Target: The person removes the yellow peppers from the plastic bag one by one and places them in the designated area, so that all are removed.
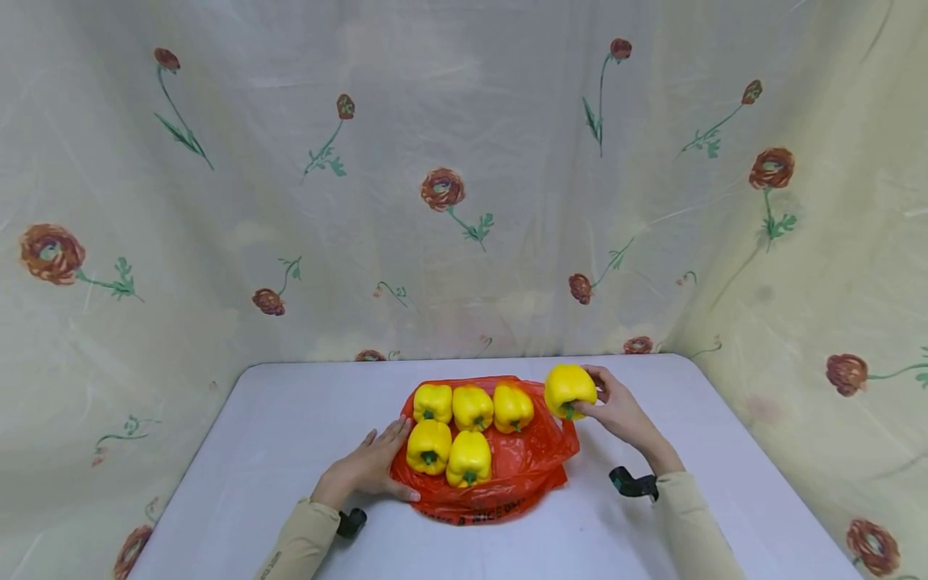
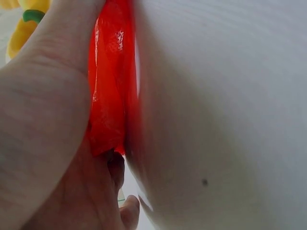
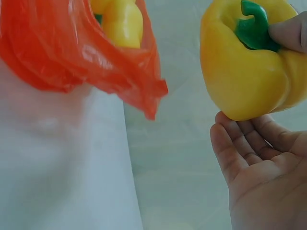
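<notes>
My right hand (image 1: 619, 407) grips a yellow bell pepper (image 1: 569, 387) by its side and stem end, above the right edge of a red plastic bag (image 1: 507, 451). The right wrist view shows the thumb beside the pepper's green stem (image 3: 256, 28) and the fingers under it. Several more yellow bell peppers (image 1: 473, 407) sit in the bag in two rows, stems toward me. At the bag's left side, my left hand (image 1: 373, 463) rests with fingers spread and fairly straight, touching the plastic. In the left wrist view, the red bag (image 2: 112, 81) lies beside the palm; some fingers are hidden.
A white table (image 1: 290, 419) lies under the bag. A flower-printed curtain (image 1: 507, 282) hangs behind it and at both sides. Dark wrist cameras (image 1: 633, 482) sit by both sleeves. Black lettering (image 1: 478, 513) runs along the bag's front.
</notes>
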Demonstrator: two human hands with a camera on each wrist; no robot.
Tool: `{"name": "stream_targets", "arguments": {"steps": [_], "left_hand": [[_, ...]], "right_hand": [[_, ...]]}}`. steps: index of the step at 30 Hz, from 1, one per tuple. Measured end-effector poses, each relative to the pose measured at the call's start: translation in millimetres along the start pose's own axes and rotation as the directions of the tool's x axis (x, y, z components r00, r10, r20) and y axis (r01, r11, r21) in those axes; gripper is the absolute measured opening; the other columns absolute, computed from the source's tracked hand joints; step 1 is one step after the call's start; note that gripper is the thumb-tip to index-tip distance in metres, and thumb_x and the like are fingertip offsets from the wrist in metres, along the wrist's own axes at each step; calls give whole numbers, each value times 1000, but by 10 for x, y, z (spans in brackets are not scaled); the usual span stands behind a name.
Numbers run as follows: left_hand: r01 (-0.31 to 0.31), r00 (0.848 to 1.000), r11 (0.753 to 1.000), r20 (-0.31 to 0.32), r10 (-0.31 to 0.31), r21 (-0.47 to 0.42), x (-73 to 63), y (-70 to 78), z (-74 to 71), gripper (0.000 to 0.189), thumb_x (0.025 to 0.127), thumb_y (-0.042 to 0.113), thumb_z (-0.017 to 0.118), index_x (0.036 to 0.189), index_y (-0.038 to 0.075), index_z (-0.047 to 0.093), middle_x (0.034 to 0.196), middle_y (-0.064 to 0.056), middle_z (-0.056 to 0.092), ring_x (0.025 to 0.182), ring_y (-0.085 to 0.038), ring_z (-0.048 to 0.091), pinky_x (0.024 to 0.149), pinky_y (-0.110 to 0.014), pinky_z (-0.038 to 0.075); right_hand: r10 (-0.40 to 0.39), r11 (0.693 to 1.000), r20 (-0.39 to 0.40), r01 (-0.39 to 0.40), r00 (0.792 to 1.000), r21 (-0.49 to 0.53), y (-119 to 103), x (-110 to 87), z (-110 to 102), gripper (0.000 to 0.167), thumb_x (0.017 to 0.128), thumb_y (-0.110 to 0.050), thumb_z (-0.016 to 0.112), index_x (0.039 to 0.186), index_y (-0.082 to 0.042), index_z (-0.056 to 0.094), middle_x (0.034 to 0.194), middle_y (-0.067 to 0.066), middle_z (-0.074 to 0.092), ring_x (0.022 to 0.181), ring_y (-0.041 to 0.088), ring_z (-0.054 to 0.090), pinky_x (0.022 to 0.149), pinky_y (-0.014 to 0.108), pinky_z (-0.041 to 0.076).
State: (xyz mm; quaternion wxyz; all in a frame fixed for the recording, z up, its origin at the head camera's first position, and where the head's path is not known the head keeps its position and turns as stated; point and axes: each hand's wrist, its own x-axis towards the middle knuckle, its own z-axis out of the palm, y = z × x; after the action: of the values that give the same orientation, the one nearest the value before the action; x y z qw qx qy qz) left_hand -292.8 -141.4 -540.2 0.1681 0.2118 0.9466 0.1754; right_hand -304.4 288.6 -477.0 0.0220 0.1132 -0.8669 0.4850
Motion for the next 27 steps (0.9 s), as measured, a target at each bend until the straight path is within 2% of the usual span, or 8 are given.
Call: {"name": "stream_targets", "arguments": {"steps": [8,14,27], "left_hand": [[-15,1000,1000,-9,15,-10,-20,13,-15,121,70,63,74,156,8,10,163,-11,8,151,-28,11,121,-54,10],[-11,1000,1000,-2,11,-13,-14,13,-16,121,70,64,74,156,8,10,164,-10,7,151,-28,10,121,-54,10],[-4,1000,1000,2,4,-14,-15,9,-21,121,70,64,74,156,8,9,164,-10,6,151,-28,10,121,-53,9]], "right_hand": [[32,999,-14,-32,999,-12,124,45,-107,72,90,-29,68,144,0,31,141,24,43,121,41,51,99,50,50],[63,998,-13,-63,998,-1,216,59,-141,73,92,-28,67,145,2,28,142,26,40,123,43,48,102,54,46],[113,993,-35,-114,993,-21,529,167,-207,73,93,-29,64,146,5,27,145,29,38,129,44,42,105,56,41]]}}
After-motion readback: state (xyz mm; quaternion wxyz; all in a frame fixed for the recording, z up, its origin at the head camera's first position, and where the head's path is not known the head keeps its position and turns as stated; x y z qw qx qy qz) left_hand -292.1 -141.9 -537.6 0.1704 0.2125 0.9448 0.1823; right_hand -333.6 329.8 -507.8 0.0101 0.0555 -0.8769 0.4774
